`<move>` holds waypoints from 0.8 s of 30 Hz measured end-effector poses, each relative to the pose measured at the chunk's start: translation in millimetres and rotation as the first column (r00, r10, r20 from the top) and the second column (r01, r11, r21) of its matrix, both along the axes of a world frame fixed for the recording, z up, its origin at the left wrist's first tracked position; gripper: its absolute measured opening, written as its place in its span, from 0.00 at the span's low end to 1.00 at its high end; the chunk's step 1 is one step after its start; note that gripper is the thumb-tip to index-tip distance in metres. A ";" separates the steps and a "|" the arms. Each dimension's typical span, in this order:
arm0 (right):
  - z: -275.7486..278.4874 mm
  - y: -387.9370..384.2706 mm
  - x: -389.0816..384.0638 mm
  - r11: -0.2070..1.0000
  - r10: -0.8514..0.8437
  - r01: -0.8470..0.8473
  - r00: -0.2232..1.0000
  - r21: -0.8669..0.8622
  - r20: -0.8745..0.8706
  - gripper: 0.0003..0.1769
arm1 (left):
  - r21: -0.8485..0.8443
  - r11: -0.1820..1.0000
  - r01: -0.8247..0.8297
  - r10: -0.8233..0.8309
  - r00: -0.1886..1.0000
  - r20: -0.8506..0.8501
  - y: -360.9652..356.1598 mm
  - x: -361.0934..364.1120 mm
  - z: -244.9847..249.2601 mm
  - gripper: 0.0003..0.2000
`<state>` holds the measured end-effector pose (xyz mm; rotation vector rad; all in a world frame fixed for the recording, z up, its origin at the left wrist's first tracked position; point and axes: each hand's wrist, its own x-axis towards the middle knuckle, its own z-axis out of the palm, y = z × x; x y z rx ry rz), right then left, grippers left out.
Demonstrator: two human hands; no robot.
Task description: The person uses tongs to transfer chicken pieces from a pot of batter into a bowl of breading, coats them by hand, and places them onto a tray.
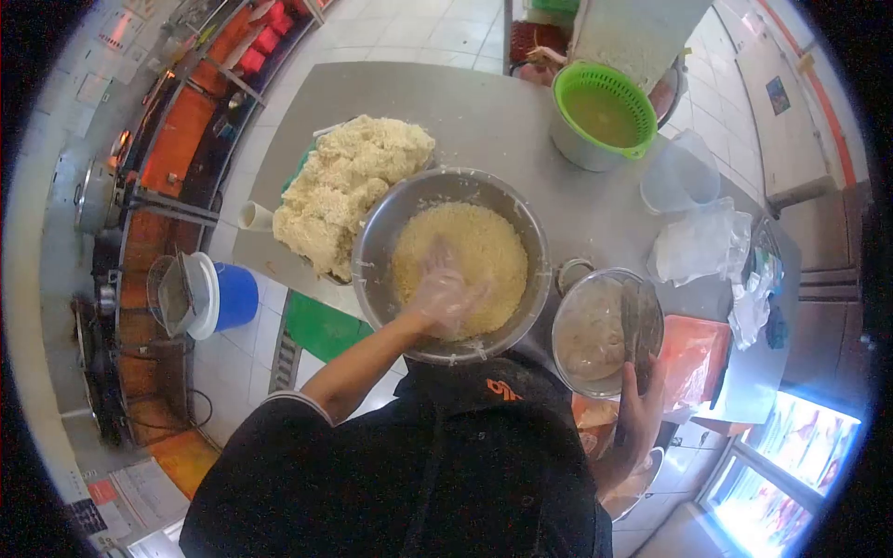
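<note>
A large steel bowl (370,244) stands at the table's near edge with pale yellow crumbs (493,244) in it. My left hand (445,296), in a thin clear glove, lies in these crumbs with fingers stretched and thumb apart; the fingertips are blurred. To the right, a smaller metal bowl (588,337) holds a pale mass, and a dark grey strip covers its right side. My right hand (640,409) grips that bowl's near right rim, some of its fingers hidden. Left of the large bowl, a tray is heaped with pale, crumbly food (358,186).
A green basket (606,104) sits in a pot at the back right. Nearby are a clear plastic container (681,172), plastic bags (699,246) and an orange tray (696,358). A blue bucket (236,296) stands off the table's left side.
</note>
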<state>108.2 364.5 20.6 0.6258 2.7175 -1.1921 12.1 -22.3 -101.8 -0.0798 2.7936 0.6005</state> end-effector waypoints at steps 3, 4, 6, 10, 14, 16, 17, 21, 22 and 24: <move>12.3 -4.9 -2.5 1.000 -0.028 0.028 0.999 0.002 0.020 0.35 | -0.080 0.996 0.024 -0.025 0.999 -0.023 -25.4 -28.8 -13.3 0.53; 14.3 -7.0 -3.8 0.999 -0.040 0.039 0.999 0.020 0.030 0.35 | -0.097 0.992 0.076 -0.071 0.996 0.055 -29.8 -39.5 -5.5 0.53; 10.2 -6.0 -0.6 0.999 -0.037 0.035 0.998 0.032 0.047 0.35 | -0.070 0.977 0.200 -0.173 0.945 0.278 -30.9 -65.3 51.7 0.52; 8.7 -4.4 -7.9 1.000 0.006 -0.007 0.997 0.018 0.071 0.36 | 0.107 0.950 0.292 -0.299 0.760 0.577 -35.5 -81.4 46.0 0.48; 5.6 -9.3 -8.9 0.996 -0.046 0.043 0.998 0.073 0.036 0.38 | 0.346 0.898 0.270 -0.429 0.710 0.559 -27.4 -60.7 47.1 0.42; 14.8 -12.2 -10.4 0.997 -0.028 0.021 0.997 0.080 0.078 0.38 | 0.469 0.870 0.152 -0.405 0.762 0.505 -30.1 -47.7 47.5 0.40; 18.9 -14.9 -12.2 0.997 -0.022 0.014 0.995 0.082 0.098 0.38 | 0.500 0.857 0.125 -0.395 0.783 0.481 -32.1 -46.0 47.4 0.39; 8.6 -5.6 -1.4 1.000 -0.009 0.008 0.999 0.004 0.051 0.37 | 0.333 0.908 0.254 -0.362 0.876 0.319 -50.2 -55.8 26.0 0.40; 3.0 -1.0 -0.2 1.000 -0.003 0.003 0.999 -0.003 0.044 0.37 | 0.270 0.923 0.273 -0.341 0.907 0.248 -56.2 -58.9 20.7 0.42; -0.7 2.9 -1.7 0.999 0.013 -0.012 0.999 -0.037 0.036 0.36 | 0.061 0.996 0.059 -0.075 0.944 0.321 -34.0 -65.4 76.3 0.46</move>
